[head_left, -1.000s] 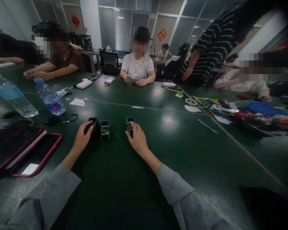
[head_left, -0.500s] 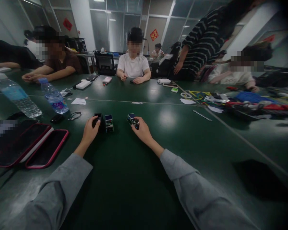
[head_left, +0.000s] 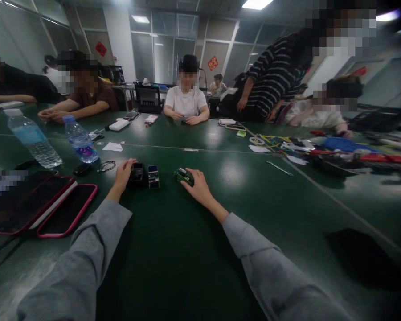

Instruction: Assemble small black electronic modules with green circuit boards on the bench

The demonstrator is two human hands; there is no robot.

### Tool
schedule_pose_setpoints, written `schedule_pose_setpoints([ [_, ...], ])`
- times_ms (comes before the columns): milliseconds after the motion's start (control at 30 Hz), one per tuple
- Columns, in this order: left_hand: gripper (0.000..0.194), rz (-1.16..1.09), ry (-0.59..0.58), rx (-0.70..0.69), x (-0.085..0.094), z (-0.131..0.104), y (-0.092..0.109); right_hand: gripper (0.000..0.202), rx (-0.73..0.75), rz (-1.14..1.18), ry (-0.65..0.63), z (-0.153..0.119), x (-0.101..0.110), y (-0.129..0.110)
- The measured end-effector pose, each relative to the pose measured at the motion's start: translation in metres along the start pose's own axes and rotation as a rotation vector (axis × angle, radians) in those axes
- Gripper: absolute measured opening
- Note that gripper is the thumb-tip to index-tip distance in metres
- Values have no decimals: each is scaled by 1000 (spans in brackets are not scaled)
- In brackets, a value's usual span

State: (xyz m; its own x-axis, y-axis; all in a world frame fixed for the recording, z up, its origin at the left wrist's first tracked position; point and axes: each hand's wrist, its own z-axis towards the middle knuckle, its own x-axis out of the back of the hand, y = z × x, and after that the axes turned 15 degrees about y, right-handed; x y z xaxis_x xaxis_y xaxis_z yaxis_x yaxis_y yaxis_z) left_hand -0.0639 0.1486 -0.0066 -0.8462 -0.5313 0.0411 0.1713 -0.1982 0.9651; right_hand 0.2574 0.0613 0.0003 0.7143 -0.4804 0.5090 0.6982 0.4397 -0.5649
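Observation:
My left hand [head_left: 122,175] is at the left side of a small black open-topped case [head_left: 138,173] on the green table. Its fingers are stretched out, with the tips at the case's upper left edge; whether they touch it is hard to tell. Just right of the case stands a small circuit board module [head_left: 153,177] with a dark screen on top. My right hand [head_left: 199,187] grips a green circuit board [head_left: 183,176] between thumb and fingers, tilted, close to the tabletop. Part of that board is hidden by the fingers.
Two water bottles [head_left: 82,140], a looped thin cable [head_left: 107,166] and a pink-edged phone [head_left: 68,210] are on the left. To the right lie a wrench [head_left: 279,168] and a heap of cables and tools [head_left: 341,149]. Several people sit or stand around the table.
My left hand has loosened from the black case and shifted to its left side. The board in my right hand has turned and tilted. The camera view has tipped up slightly.

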Motion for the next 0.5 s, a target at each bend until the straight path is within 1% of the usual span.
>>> schedule_pose_setpoints([
  [33,52,29,-27,-15,-1,-1,2,47,24,-6,-33,0,0,-1],
  [100,54,63,-61,-27,-1,-3,4,41,18,4,-63,0,-1,-1],
  [200,57,74,-101,-39,0,-4,1,37,-72,16,-38,2,-2,1],
  [267,57,79,-126,-45,0,-3,-2,37,-126,-15,-8,3,-2,4],
  [333,57,76,-143,-33,-1,-2,-4,38,-159,-34,32,4,-2,7],
  [433,56,68,-154,-33,-1,-2,-4,45,-190,29,76,4,-3,11],
  [500,54,74,-181,-49,0,-3,-2,51,-176,54,80,3,-5,12],
])
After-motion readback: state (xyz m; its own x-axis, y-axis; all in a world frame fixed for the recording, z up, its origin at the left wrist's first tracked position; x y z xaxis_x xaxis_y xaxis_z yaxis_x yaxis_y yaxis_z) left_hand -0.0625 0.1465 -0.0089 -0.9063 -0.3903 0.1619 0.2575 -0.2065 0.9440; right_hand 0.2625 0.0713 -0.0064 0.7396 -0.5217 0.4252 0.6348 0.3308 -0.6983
